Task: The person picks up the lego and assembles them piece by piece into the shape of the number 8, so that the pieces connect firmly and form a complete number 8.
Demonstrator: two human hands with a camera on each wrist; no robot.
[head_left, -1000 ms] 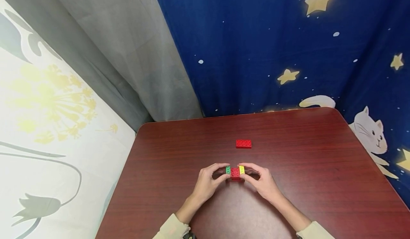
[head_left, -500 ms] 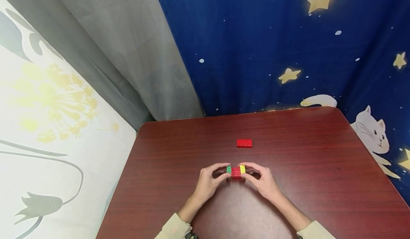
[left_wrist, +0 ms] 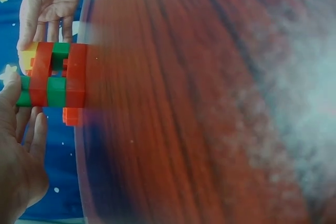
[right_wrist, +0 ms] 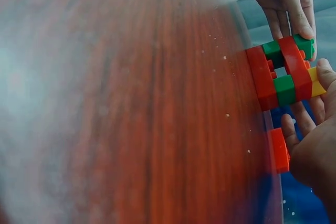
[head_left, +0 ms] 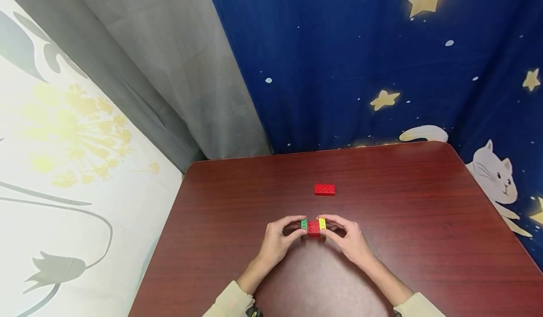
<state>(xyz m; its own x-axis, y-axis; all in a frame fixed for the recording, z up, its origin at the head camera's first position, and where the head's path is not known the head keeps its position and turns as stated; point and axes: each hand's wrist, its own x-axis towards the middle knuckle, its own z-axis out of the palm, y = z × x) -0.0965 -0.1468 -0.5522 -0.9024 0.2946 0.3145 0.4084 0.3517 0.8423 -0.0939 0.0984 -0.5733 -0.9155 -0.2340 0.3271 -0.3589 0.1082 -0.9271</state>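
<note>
A stack of toy building bricks stands on the table between both hands. Its lowest layer is a red brick (left_wrist: 77,74). Two green bricks, one of them the near green brick (right_wrist: 285,88), sit on it with a gap between. Across these lies an upper red brick (head_left: 313,228). On top are a small green brick (head_left: 303,224) at the left end and a small yellow brick (head_left: 322,224) at the right. My left hand (head_left: 273,241) pinches the green top brick between thumb and fingers. The yellow one is pinched by my right hand (head_left: 352,243).
A loose red brick (head_left: 324,189) lies on the brown wooden table (head_left: 237,189), beyond the stack. Grey and blue star-patterned curtains (head_left: 339,62) hang behind the table's far edge. A white patterned cloth (head_left: 85,166) hangs at the left.
Both hands keep their pinch on the two top bricks. The whole head view has shifted very slightly; no brick visibly moves against the table.
</note>
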